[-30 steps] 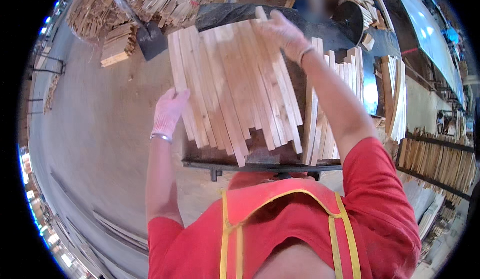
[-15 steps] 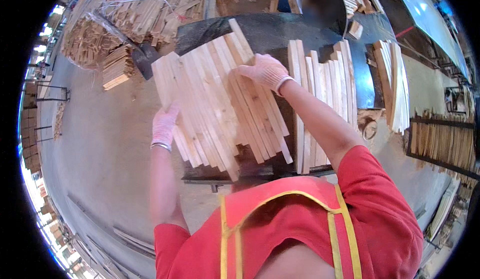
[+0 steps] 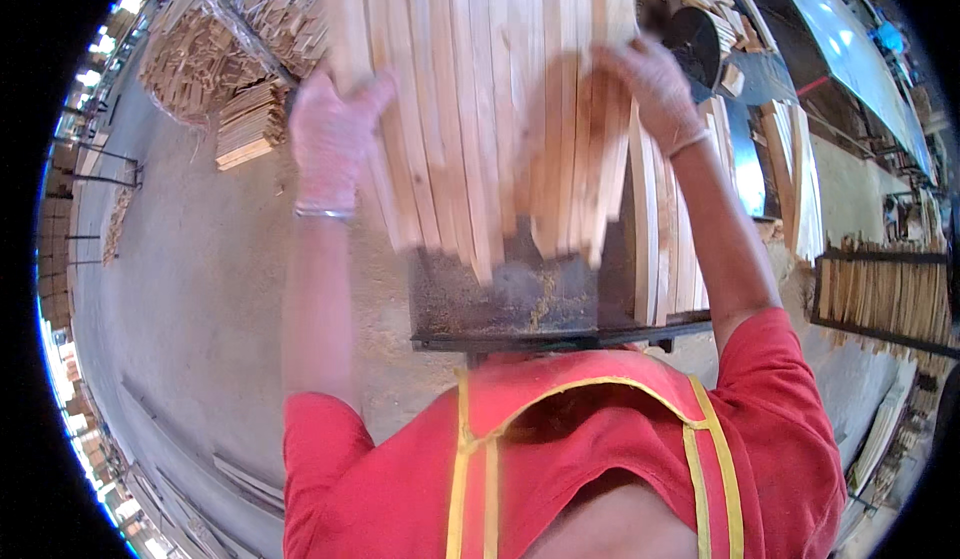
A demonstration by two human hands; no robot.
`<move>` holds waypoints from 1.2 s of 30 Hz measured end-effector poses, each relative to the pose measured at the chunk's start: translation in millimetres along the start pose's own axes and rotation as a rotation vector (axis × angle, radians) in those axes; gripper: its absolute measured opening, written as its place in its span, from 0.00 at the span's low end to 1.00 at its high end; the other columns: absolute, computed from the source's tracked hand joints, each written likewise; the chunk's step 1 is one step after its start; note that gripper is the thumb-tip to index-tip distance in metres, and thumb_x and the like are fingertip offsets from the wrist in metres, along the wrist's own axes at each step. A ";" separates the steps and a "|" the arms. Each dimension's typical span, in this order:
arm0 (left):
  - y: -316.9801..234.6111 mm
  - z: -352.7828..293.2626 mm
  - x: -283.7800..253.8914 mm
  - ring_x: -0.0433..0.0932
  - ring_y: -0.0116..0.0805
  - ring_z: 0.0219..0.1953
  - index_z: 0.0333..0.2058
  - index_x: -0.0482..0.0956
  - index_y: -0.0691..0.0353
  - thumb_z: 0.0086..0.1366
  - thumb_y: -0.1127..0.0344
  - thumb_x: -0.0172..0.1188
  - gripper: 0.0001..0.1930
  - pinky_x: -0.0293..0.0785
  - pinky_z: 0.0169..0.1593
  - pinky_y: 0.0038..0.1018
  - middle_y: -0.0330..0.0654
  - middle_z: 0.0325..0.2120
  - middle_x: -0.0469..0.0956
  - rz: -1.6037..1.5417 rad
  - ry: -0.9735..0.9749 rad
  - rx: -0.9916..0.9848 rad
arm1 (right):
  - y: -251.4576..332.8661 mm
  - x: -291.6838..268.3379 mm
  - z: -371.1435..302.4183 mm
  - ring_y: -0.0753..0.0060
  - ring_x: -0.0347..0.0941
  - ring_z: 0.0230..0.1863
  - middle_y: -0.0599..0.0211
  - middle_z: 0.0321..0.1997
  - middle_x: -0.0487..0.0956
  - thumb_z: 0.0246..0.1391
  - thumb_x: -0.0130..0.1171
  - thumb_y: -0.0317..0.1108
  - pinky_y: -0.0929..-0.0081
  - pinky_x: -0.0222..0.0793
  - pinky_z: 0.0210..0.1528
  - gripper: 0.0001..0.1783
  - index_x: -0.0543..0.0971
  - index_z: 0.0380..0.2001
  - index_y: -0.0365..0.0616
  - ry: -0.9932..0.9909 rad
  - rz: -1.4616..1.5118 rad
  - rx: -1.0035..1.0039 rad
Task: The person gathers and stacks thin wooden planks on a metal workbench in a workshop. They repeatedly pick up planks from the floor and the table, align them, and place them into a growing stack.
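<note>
A row of pale wooden strips [image 3: 465, 109] is held up between my two gloved hands, their near ends uneven. At the left edge of the row, my left hand [image 3: 335, 144] presses its palm and thumb against the outer strip. My right hand [image 3: 652, 89] grips the right edge with its fingers curled over the wood. Under the strips, the dark metal worktable [image 3: 505, 304] shows its bare near part. Another row of wooden strips [image 3: 660, 244] lies on the table by my right forearm. The far ends of the held strips run out of view.
On the floor at the left sit a small stack of strips [image 3: 250, 129] and a large loose wood pile [image 3: 190, 79]. More strips [image 3: 790, 174] stand right of the table. A rack of wood pieces [image 3: 880, 294] is farther right.
Both hands have moved away from me with the wooden strips, which are raised and turned straighter. The table's near part has come into view beneath them.
</note>
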State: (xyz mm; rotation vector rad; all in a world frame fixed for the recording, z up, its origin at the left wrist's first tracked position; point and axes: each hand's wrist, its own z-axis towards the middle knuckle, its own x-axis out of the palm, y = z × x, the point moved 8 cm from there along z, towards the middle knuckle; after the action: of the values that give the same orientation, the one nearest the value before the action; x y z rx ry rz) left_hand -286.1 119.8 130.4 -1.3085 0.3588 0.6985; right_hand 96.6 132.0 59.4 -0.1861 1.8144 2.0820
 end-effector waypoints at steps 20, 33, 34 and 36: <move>178.9 -116.5 100.7 0.76 0.44 0.65 0.76 0.55 0.59 0.68 0.72 0.50 0.37 0.72 0.66 0.37 0.52 0.70 0.69 0.982 0.682 0.495 | -95.2 24.5 -212.1 0.49 0.53 0.81 0.55 0.78 0.63 0.62 0.51 0.33 0.53 0.49 0.80 0.28 0.74 0.66 0.46 0.407 -1.487 -0.141; 143.9 -127.2 90.5 0.82 0.43 0.53 0.55 0.82 0.64 0.70 0.49 0.61 0.25 0.73 0.60 0.36 0.50 0.50 0.85 0.094 0.484 -0.332 | -82.7 29.8 -267.8 0.43 0.67 0.72 0.41 0.73 0.68 0.51 0.65 0.45 0.58 0.66 0.71 0.44 0.67 0.71 0.44 0.084 -0.208 0.451; 140.7 -128.8 91.3 0.82 0.41 0.52 0.55 0.82 0.64 0.70 0.49 0.61 0.25 0.73 0.59 0.36 0.50 0.49 0.85 0.086 0.461 -0.351 | -82.4 32.5 -264.7 0.43 0.67 0.71 0.41 0.73 0.68 0.49 0.65 0.46 0.57 0.66 0.70 0.45 0.67 0.71 0.45 0.078 -0.205 0.464; 147.3 -133.0 98.6 0.83 0.39 0.51 0.54 0.82 0.64 0.70 0.50 0.62 0.24 0.74 0.57 0.35 0.49 0.48 0.86 -0.020 0.446 -0.372 | -72.0 32.1 -257.3 0.40 0.69 0.69 0.41 0.71 0.69 0.48 0.65 0.47 0.56 0.66 0.69 0.45 0.68 0.70 0.47 0.082 -0.423 0.386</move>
State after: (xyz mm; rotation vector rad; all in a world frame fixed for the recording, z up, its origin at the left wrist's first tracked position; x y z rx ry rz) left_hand -289.6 32.7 -73.4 -1.8246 0.5934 0.4630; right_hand 56.5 -105.9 -59.8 -0.5055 1.9779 1.4316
